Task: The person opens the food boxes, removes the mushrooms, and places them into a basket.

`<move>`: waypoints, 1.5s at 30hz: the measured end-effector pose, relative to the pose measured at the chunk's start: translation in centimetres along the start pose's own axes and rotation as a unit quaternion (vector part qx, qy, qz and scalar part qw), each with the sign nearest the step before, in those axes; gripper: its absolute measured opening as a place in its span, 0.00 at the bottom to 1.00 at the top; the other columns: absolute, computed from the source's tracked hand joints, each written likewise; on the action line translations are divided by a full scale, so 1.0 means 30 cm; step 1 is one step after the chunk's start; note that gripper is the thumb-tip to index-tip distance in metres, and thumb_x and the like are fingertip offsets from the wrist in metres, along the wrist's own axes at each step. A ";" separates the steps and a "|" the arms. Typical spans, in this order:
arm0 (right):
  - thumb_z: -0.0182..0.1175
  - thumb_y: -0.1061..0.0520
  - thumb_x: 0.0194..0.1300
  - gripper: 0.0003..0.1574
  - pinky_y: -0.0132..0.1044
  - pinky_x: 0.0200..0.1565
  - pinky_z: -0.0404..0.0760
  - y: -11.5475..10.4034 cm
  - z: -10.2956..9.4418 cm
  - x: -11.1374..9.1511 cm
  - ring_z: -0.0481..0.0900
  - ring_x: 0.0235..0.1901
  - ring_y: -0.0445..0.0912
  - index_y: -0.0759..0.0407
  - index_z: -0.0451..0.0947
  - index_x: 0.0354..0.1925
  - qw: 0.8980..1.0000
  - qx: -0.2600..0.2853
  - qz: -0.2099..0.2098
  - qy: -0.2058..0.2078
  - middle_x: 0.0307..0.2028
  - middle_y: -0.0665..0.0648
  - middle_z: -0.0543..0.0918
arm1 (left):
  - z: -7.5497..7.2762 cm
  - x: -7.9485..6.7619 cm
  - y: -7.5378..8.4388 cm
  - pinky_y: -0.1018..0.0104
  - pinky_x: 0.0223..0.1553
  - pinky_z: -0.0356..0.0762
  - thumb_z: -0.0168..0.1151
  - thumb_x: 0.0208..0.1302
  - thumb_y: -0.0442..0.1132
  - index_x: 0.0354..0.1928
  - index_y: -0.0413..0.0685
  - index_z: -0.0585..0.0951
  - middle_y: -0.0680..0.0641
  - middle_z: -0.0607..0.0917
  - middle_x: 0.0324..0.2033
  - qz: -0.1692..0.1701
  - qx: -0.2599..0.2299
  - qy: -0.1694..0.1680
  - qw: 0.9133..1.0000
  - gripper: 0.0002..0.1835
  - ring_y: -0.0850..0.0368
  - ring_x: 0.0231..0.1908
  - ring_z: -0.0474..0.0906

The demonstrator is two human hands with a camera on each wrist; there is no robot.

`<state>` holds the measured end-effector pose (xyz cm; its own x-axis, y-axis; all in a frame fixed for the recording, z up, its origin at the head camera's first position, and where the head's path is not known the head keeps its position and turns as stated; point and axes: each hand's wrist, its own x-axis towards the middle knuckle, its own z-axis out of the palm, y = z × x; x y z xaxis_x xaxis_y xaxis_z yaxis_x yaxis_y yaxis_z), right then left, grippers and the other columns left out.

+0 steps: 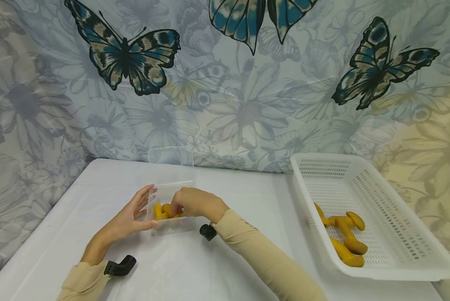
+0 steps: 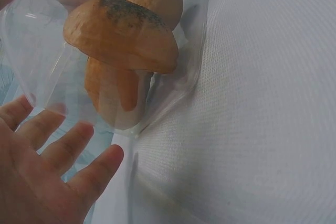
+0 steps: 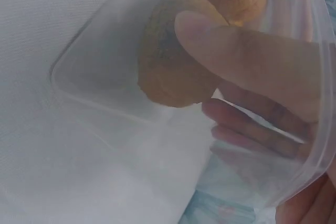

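Note:
A clear plastic box (image 1: pixel 161 192) stands on the table with its lid raised at the back. Several mushrooms (image 2: pixel 121 40) with orange-brown caps lie inside it, one showing dark specks and a pale stem. My right hand (image 1: pixel 198 203) reaches down into the box and pinches a mushroom (image 3: pixel 163 72), thumb on its cap, as seen through the wall in the right wrist view. On the box's left side, my left hand (image 1: pixel 125 223) is spread with fingers straight, its thumb by the front rim and its fingertips close to the side wall.
A white perforated basket (image 1: pixel 383 272) stands at the right, with several more mushrooms (image 1: pixel 347 236) toward its left side. White cloth (image 1: pixel 240 259) covers the table. Behind rises a butterfly-and-flower fabric (image 1: pixel 247 113). The transparent lid (image 1: pixel 171 156) stands up behind the box.

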<state>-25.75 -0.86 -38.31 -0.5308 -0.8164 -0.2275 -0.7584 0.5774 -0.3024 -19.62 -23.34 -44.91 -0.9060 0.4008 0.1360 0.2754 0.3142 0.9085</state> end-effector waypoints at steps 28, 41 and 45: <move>0.66 0.61 0.64 0.14 0.25 0.53 0.77 -0.024 -0.136 -0.137 0.79 0.48 0.41 0.58 0.83 0.49 0.994 0.034 -0.033 0.100 0.47 0.52 0.82 | 0.002 0.015 0.008 0.21 0.64 0.51 0.70 0.61 0.34 0.79 0.50 0.43 0.31 0.46 0.77 -0.014 0.000 -0.006 1.000 0.54 0.22 0.73 0.42; 0.65 0.61 0.65 0.13 0.29 0.50 0.79 -0.050 -0.199 -0.271 0.79 0.46 0.42 0.59 0.82 0.49 0.983 0.057 -0.046 0.171 0.46 0.52 0.81 | 0.004 0.015 0.008 0.21 0.64 0.49 0.69 0.61 0.35 0.79 0.52 0.44 0.33 0.48 0.77 -0.018 -0.002 -0.008 1.000 0.53 0.24 0.74 0.42; 0.65 0.62 0.65 0.12 0.32 0.51 0.81 -0.052 -0.206 -0.313 0.80 0.46 0.42 0.58 0.82 0.48 0.980 0.056 -0.039 0.187 0.46 0.52 0.81 | 0.005 0.010 0.008 0.20 0.64 0.49 0.69 0.60 0.34 0.79 0.53 0.44 0.33 0.48 0.77 -0.019 -0.003 -0.006 1.000 0.53 0.24 0.74 0.42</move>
<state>-21.94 5.83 -29.98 -0.5907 -0.7928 0.1499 -0.7669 0.4940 -0.4097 -19.77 -23.03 -44.71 -0.9120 0.3985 0.0971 0.2391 0.3242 0.9153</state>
